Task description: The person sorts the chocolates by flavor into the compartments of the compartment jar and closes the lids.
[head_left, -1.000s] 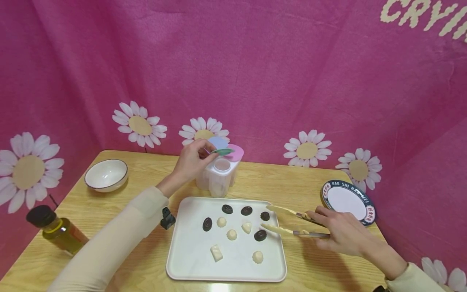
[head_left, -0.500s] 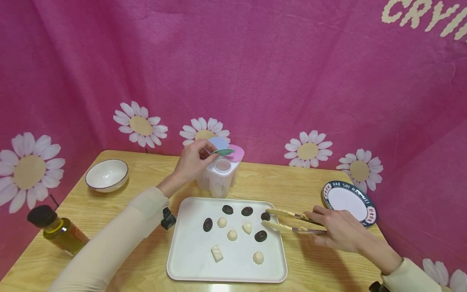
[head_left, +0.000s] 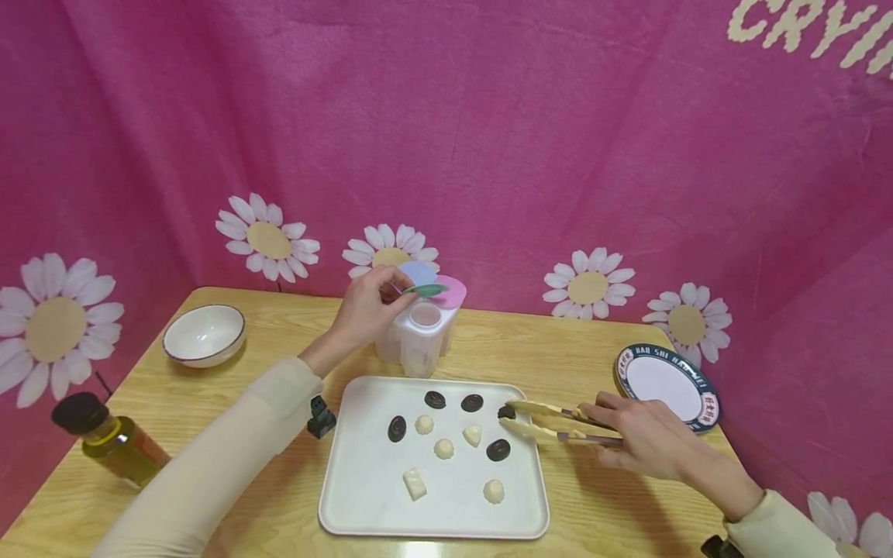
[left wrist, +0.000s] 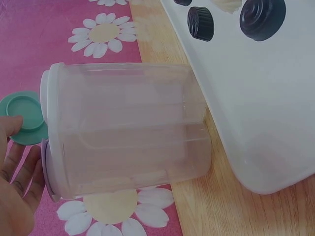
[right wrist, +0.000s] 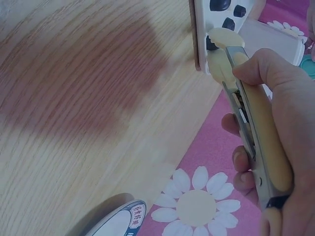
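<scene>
My left hand pinches a small green lid between thumb and fingers, held up from the round opening of a translucent container. In my right hand is a pair of tongs, gripped along its handles. The yellowish tips reach over the right rim of a white tray and stand on either side of a small dark chocolate, right at its edges. Other dark chocolates and several cream-coloured chocolates lie spread across the tray.
Behind the green lid, the container has a blue lid and a pink lid. A white bowl and an oil bottle stand at the left. A dark-rimmed plate lies at the right, near a pink flowered cloth.
The tongs' tips have drawn nearer each other and closed in around the small dark chocolate by the tray's right edge. My left hand and the green lid stay where they were.
</scene>
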### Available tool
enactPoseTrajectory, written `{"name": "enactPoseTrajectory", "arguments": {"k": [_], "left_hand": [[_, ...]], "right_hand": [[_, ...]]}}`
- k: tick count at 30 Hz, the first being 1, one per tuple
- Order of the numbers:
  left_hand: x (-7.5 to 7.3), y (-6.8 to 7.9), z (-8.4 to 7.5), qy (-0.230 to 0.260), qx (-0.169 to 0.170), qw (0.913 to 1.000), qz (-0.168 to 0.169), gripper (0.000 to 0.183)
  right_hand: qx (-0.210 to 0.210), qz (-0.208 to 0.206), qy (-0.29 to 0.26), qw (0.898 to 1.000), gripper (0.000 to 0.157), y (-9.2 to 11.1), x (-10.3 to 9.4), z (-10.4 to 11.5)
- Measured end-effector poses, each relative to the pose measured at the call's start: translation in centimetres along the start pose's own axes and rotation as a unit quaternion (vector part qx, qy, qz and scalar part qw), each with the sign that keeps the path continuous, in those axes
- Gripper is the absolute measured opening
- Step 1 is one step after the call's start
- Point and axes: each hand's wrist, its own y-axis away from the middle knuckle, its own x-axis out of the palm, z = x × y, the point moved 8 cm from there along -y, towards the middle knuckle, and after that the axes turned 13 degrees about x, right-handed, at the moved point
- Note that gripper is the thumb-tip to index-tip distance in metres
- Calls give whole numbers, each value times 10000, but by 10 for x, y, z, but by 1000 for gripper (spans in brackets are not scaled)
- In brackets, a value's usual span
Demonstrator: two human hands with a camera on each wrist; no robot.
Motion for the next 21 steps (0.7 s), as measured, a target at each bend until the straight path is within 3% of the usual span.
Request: {"name": "enactPoseTrajectory", "arguments": {"k": [8,12,21], "left_hand": [[1,0,0,4,-45,10000,46,14],[1,0,0,-9,-37,10000,48,14],[0,-2,1,-6,4,10000,38,14]], "right_hand": [[-55,-294,14,9996,46,-1,-5,1],[-112,-533,-14,9985,46,-5,-16,2],[-49,-623,-67,9980,46,-26,-41,5]]}}
